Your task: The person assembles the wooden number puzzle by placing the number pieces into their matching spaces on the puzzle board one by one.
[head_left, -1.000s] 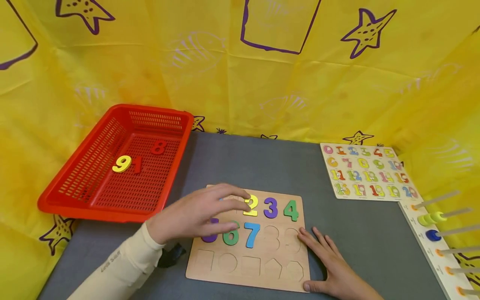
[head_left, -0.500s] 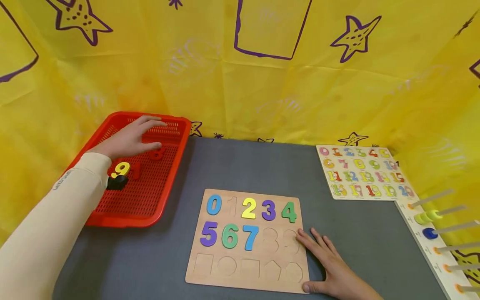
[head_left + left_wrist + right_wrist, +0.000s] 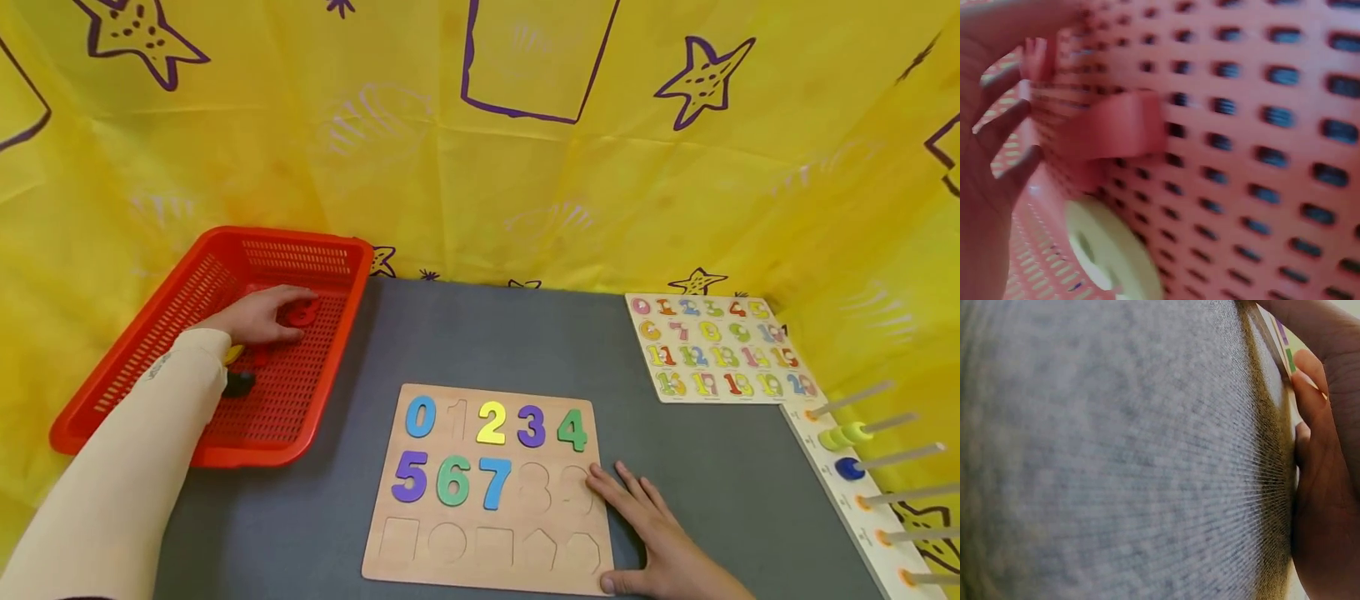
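My left hand [image 3: 255, 317] reaches down inside the red basket [image 3: 247, 457], fingers spread beside the red number 8 [image 3: 303, 313]. No firm grip on the 8 shows in the left wrist view. Below that hand lie a red number 1 [image 3: 1122, 128] and a yellow number 9 [image 3: 1110, 250], partly covered in the head view. My right hand [image 3: 648, 533] rests on the right edge of the wooden puzzle board [image 3: 442, 579], thumb at the lower corner. Numbers 0 and 2 to 7 sit on the board; the outlines of 1, 8 and 9 are bare.
Shape outlines run along the board's bottom row. At the back right lies a second number board [image 3: 716, 350]. A white peg rack [image 3: 840, 492] with several upright pegs and a few rings stands on the right. A yellow patterned cloth [image 3: 435, 183] hangs behind the grey table [image 3: 480, 333].
My left hand has left the puzzle board, moved left over the basket and lowered into it beside the 8. The right hand stays on the board's edge.
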Demonstrator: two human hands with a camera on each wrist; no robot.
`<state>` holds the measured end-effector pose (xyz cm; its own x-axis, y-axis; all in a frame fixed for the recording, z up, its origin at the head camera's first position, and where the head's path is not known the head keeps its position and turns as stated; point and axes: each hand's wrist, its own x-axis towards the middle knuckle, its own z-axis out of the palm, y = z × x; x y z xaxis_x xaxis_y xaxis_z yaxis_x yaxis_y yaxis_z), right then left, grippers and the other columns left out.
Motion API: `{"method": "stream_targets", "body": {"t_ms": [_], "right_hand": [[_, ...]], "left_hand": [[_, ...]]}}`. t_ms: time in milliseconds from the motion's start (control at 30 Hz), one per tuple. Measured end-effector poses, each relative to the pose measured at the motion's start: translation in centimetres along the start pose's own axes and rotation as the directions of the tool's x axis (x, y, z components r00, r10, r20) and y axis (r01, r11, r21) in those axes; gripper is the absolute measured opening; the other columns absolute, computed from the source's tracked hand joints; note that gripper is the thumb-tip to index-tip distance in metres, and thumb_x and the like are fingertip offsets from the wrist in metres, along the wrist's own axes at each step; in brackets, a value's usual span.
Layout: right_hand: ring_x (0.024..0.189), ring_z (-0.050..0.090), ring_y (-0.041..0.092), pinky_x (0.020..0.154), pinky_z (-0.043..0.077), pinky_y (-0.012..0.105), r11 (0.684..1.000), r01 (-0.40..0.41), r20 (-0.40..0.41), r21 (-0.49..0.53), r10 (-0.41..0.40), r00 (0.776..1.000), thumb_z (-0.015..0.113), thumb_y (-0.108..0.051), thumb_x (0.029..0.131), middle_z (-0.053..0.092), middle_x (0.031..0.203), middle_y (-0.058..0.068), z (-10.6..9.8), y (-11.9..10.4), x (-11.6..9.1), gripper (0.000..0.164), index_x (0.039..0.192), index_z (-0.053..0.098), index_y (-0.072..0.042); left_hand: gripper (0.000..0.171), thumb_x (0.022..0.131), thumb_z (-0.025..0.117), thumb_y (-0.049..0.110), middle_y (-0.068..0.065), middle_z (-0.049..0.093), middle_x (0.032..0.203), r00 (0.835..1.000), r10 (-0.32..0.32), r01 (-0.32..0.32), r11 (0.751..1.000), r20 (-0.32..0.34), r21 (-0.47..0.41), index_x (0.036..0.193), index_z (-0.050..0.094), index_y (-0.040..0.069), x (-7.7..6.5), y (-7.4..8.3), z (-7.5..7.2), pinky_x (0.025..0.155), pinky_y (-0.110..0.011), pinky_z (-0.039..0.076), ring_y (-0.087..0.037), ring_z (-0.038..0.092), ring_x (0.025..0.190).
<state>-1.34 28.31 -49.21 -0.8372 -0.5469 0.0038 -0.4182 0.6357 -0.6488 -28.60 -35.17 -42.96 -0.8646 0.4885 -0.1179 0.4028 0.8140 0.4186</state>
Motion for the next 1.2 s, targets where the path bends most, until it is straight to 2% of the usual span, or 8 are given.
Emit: {"method": "stream_targets", "body": {"t_ms": [167,333,500,633,733,800,1067,1200], "right_hand": [[0.150,-0.002,-0.002,0.111,-0.012,0.014,1.000,-0.007,-0.001,-0.013,0.007,1.000,0.084,-0.055,0.075,0.031,0.164,0.000,0.0,-0.1,0.2,0.107,0.161,0.030,-0.023],[0.151,-0.001,0.000,0.111,-0.011,0.014,1.000,0.011,-0.004,-0.026,-0.011,1.000,0.084,-0.055,0.075,0.031,0.164,0.000,0.0,0.0,0.1,0.108,0.162,0.029,-0.022],[0.151,0.000,0.001,0.112,-0.011,0.014,0.999,0.029,-0.010,-0.031,-0.029,1.000,0.084,-0.055,0.076,0.031,0.164,0.002,0.0,0.0,0.1,0.108,0.162,0.029,-0.021],[0.150,-0.002,-0.003,0.111,-0.011,0.013,1.000,0.009,-0.002,-0.017,-0.009,1.000,0.084,-0.054,0.076,0.031,0.164,0.000,-0.2,-0.1,0.0,0.108,0.162,0.028,-0.022],[0.150,-0.002,-0.004,0.110,-0.011,0.013,1.000,-0.014,0.002,-0.012,0.014,1.000,0.084,-0.055,0.075,0.030,0.164,-0.002,-0.2,-0.2,0.1,0.107,0.162,0.029,-0.024],[0.150,-0.002,-0.004,0.110,-0.011,0.012,1.000,-0.027,0.003,-0.016,0.027,1.000,0.084,-0.055,0.075,0.030,0.164,-0.002,-0.2,-0.2,0.0,0.107,0.162,0.029,-0.025],[0.150,-0.003,-0.003,0.110,-0.013,0.013,0.999,-0.047,0.008,-0.010,0.047,0.999,0.084,-0.055,0.075,0.030,0.164,-0.002,-0.2,-0.4,-0.1,0.106,0.161,0.029,-0.026],[0.152,0.000,0.005,0.111,-0.013,0.014,0.999,-0.031,0.015,-0.007,0.031,0.999,0.084,-0.054,0.076,0.029,0.165,0.000,-0.2,-0.4,0.1,0.106,0.162,0.029,-0.025]], "left_hand": [[0.068,0.088,0.080,0.020,-0.026,0.049,0.145,0.999,0.036,-0.034,0.998,-0.037,0.053,0.147,0.051,0.004,-0.1,-0.8,0.4,0.103,-0.063,0.040,-0.045,0.049,0.127],[0.058,0.088,0.080,0.017,-0.022,0.057,0.137,0.996,0.053,-0.046,0.993,-0.070,0.108,0.140,0.058,0.003,0.1,-0.4,0.2,0.101,-0.060,0.044,-0.040,0.055,0.121],[0.053,0.091,0.077,0.019,-0.020,0.056,0.135,0.994,0.044,-0.034,0.994,-0.099,0.106,0.138,0.059,0.005,0.1,0.8,-0.2,0.099,-0.059,0.045,-0.038,0.055,0.119],[0.052,0.092,0.075,0.016,-0.020,0.052,0.139,0.978,0.110,-0.089,0.989,-0.179,0.118,0.140,0.058,0.007,0.4,3.0,-0.9,0.102,-0.061,0.042,-0.039,0.050,0.125],[0.053,0.090,0.075,0.013,-0.019,0.050,0.140,0.945,0.208,-0.174,0.974,-0.254,0.147,0.140,0.059,0.009,0.5,5.7,-1.6,0.104,-0.061,0.040,-0.040,0.046,0.127],[0.053,0.088,0.076,0.012,-0.019,0.051,0.140,0.913,0.285,-0.242,0.954,-0.291,0.176,0.139,0.061,0.010,0.3,7.7,-2.0,0.102,-0.060,0.042,-0.039,0.046,0.127],[0.051,0.088,0.073,0.019,-0.021,0.054,0.138,0.738,0.582,-0.504,0.811,-0.340,0.296,0.136,0.063,0.009,-0.6,15.7,-2.4,0.099,-0.055,0.045,-0.039,0.049,0.126],[0.050,0.089,0.072,0.020,-0.020,0.055,0.139,0.690,0.648,-0.575,0.761,-0.322,0.300,0.137,0.063,0.010,-1.5,19.1,-1.8,0.095,-0.052,0.050,-0.037,0.050,0.125]]}}
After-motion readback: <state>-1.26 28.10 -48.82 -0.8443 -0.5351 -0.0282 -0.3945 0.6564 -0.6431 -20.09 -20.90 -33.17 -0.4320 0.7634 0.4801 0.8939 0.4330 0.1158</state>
